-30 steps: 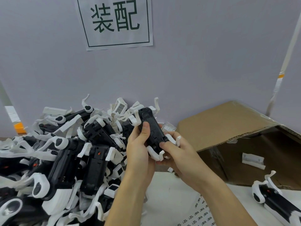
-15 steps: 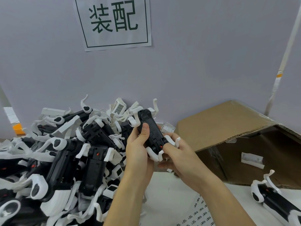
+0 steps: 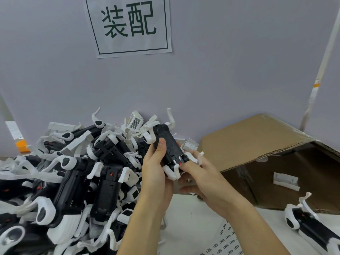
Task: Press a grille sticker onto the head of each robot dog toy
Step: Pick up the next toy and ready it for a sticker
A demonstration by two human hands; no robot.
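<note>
Both hands grasp 1 black-and-white robot dog toy belly-up above a pile of toys: left hand gripping its side, right hand pinching its near end.

The held toy's head is hidden behind the hands; whether a grille sticker sits there cannot be told. The pile of toys runs off the left and bottom edges. The toy at lower right is cut by the edge. Print on the sticker sheet is too small to read.
</note>
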